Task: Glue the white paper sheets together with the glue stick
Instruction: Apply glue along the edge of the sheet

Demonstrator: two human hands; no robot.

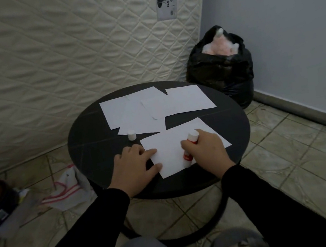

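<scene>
Gripping red-and-white glue stick (188, 148) in right hand (205, 150), fingers curled round barrel, tip down on near white paper sheet (184, 141), likely spreading glue; left hand (137, 166) flat, fingers straight, pressing sheet's left edge, probably to stop sliding; white cap (131, 135) off, parked just beyond; more white sheets (155, 107) overlapping at far side of round black table (88, 144).

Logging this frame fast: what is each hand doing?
Left hand: open, pressing on the near sheet.
Right hand: gripping the glue stick.
</scene>
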